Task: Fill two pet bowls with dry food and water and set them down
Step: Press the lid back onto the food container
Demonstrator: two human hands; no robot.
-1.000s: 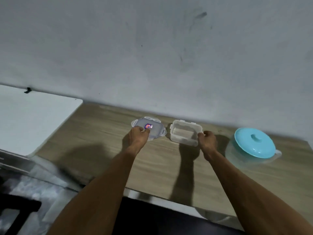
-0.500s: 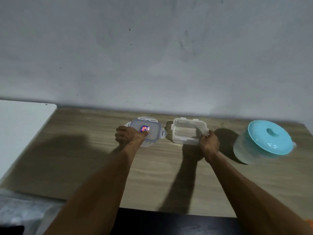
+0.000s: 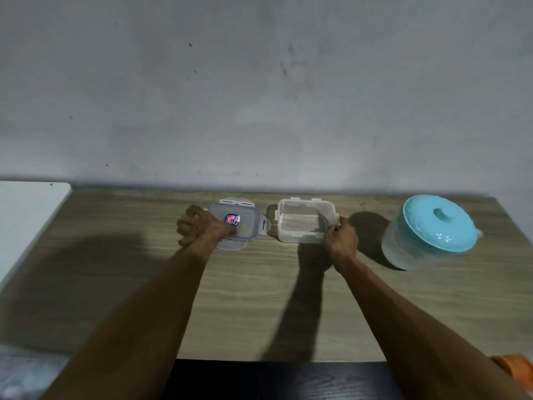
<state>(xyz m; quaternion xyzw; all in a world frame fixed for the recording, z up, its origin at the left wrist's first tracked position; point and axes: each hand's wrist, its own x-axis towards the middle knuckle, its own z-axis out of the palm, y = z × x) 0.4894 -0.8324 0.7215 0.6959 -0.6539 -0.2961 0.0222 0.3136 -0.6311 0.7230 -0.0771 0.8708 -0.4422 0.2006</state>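
**Q:** Report any change over the last second.

**A:** My left hand [image 3: 199,226] has travelled from the 6 o'clock edge of the lidded box [image 3: 240,223] to its 9 o'clock end. Its fingers now curl round that end, and the latch beneath them is hidden. My right hand [image 3: 341,238] has stayed put, pinching the 4 o'clock corner of the open box [image 3: 301,223].

**Q:** Location and orientation of the boxes?

**A:** Both stand on the table [image 3: 259,298] near the wall. The open box is just beside the lidded box at its 3 o'clock, not touching. Each long axis runs 9 to 3 o'clock. Open box: mouth up. Lidded box: label up, flaps sticking out at 12, 3 and 6 o'clock. A tub with a turquoise lid [image 3: 438,223] stands farther toward 3 o'clock, apart.
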